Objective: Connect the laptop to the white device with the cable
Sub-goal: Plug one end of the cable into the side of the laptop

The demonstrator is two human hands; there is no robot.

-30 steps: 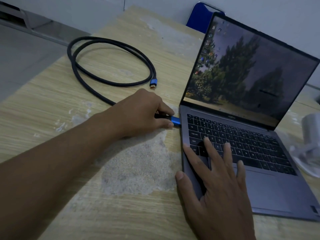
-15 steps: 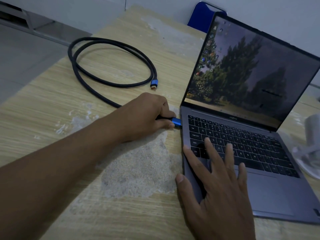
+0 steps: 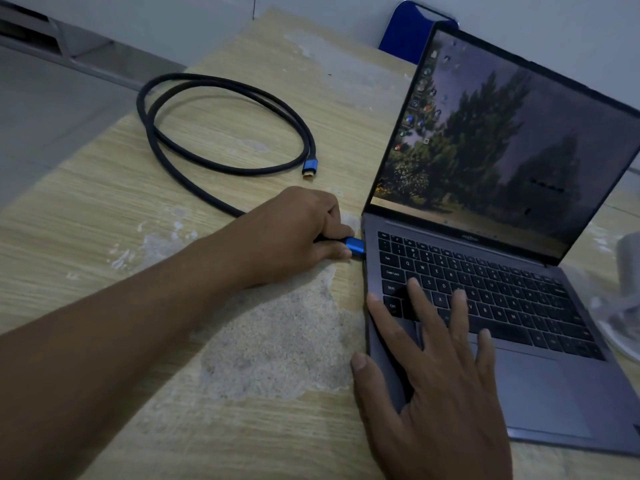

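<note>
An open grey laptop [image 3: 540, 386] with a lit screen sits on the right of the wooden table [image 3: 104, 209]. My left hand [image 3: 294, 233] pinches the blue plug [image 3: 356, 245] of a black braided cable [image 3: 194, 157], and the plug touches the laptop's left edge near the hinge. The cable loops across the table; its other blue plug [image 3: 309, 168] lies free. My right hand [image 3: 440, 386] rests flat, fingers spread, on the laptop's palm rest and lower-left keys. A white device [image 3: 627, 299] shows only partly at the right edge.
A blue chair back [image 3: 405, 32] stands behind the laptop. The table's left edge drops to a grey floor [image 3: 41, 109]. A worn, rough patch [image 3: 277, 341] marks the tabletop between my hands.
The blue plug in my left hand has edged right, up against the laptop's left side. My right hand stays flat on the laptop.
</note>
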